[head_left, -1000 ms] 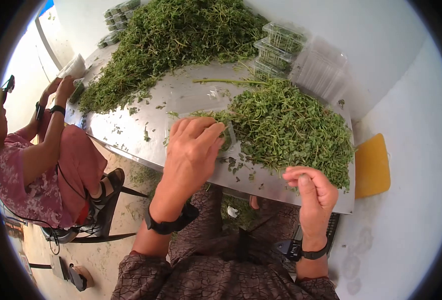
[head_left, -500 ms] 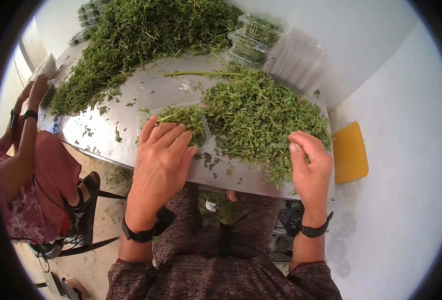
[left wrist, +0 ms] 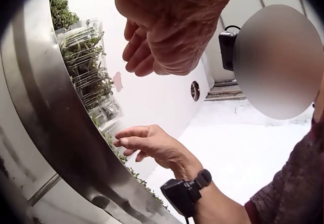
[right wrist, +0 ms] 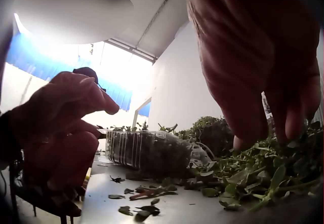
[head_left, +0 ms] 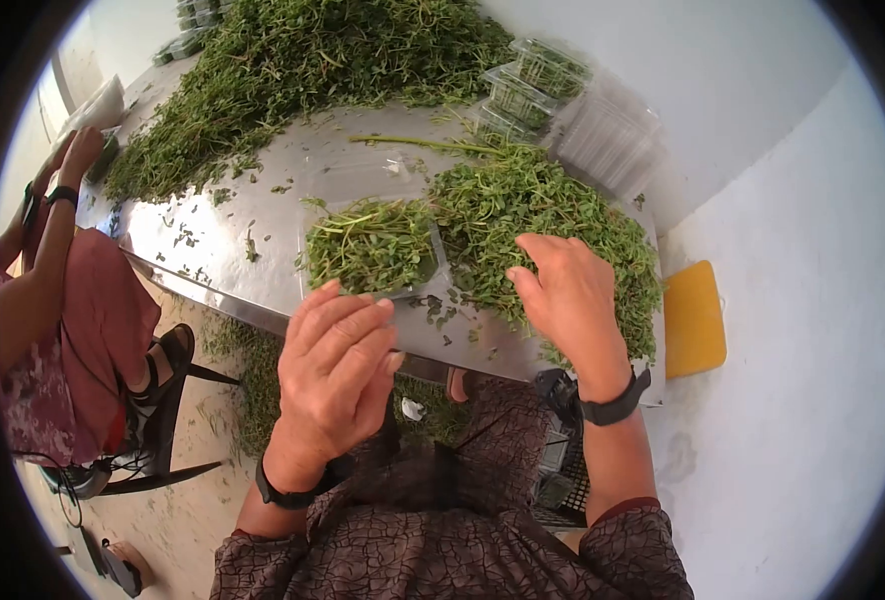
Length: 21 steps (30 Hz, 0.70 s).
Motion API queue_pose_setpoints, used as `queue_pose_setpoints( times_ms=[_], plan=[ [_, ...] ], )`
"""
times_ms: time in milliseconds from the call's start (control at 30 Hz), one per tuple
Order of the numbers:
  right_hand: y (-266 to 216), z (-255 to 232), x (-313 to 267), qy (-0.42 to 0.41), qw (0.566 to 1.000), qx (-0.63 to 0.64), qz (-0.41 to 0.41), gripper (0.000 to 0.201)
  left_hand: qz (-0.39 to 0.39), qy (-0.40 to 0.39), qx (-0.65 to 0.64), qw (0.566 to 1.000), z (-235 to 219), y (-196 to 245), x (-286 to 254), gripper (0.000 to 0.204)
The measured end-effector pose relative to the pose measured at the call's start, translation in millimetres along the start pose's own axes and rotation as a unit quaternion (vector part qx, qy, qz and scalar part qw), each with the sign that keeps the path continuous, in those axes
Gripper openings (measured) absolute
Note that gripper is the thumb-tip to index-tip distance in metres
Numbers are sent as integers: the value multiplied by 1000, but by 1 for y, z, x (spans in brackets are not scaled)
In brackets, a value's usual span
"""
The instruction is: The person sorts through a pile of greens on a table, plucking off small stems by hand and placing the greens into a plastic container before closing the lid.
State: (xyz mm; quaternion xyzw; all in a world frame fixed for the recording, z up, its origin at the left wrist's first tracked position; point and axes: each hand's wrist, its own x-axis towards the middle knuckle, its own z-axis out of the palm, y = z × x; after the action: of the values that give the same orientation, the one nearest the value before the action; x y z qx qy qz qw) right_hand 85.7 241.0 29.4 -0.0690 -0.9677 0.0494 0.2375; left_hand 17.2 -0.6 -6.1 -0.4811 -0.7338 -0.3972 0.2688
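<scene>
An open clear plastic clamshell box [head_left: 441, 262], heaped with leafy green sprigs [head_left: 373, 240], sits near the table's front edge, its lid [head_left: 348, 180] folded back behind it. My left hand [head_left: 333, 365] hovers just in front of the box with loosely bent fingers and nothing in them. To the right, my right hand [head_left: 573, 305] reaches over a loose pile of greens [head_left: 523, 200], thumb and fingers apart. In the right wrist view the right hand's fingertips [right wrist: 245, 143] come right at the leaves, and the filled box stands beyond.
A large mound of greens [head_left: 343, 60] covers the back of the metal table [head_left: 263, 215]. Filled boxes [head_left: 523, 90] are stacked by empty ones [head_left: 608, 145] near the wall. Another person [head_left: 83, 330] sits at the left. A yellow board [head_left: 695, 318] stands at the right.
My left hand has drawn back off the greens in the box toward me, uncovering them. The right hand has moved left and forward over the loose pile, its thumb and fingers parting.
</scene>
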Motion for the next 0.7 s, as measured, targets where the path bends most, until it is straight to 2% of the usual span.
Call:
queue_pose_setpoints(
  times_ms=[133,233,300,333,367,400,433,467,533,567,667,700],
  plan=[
    [11,23,10,-20,999,-41,-12,12,-5,-3,-15,1000,-2,0,-9,12],
    [19,25,15,-31,993,-110,-30,12,11,-6,-14,1000,-3,-2,-13,22],
    [20,16,16,40,995,-74,-58,10,3,-5,-13,1000,-4,-3,-15,23],
    [18,10,17,40,995,-75,-61,10,2,-3,-13,1000,-5,-3,-16,23],
    [13,2,16,52,998,34,23,6,-1,-4,-16,1000,-5,-3,-17,23],
    [9,-6,15,64,982,142,107,5,-3,-4,-19,1000,-5,-4,-18,22],
    [6,-12,14,25,971,168,166,7,-4,-2,-20,1000,-5,-4,-19,22],
    [4,-12,11,26,972,166,165,7,-4,4,-21,1000,-5,-4,-20,22],
    [2,-9,4,-12,985,142,101,9,-4,11,-23,1000,-5,-5,-20,22],
    [3,-8,0,-60,986,113,103,20,-7,20,-16,1000,-5,-6,-20,20],
    [-1,-7,-8,-76,995,45,56,30,-18,45,0,999,-9,-10,-21,16],
    [-4,-7,-10,-101,992,48,65,35,-22,59,5,998,-10,-10,-22,14]
  ],
)
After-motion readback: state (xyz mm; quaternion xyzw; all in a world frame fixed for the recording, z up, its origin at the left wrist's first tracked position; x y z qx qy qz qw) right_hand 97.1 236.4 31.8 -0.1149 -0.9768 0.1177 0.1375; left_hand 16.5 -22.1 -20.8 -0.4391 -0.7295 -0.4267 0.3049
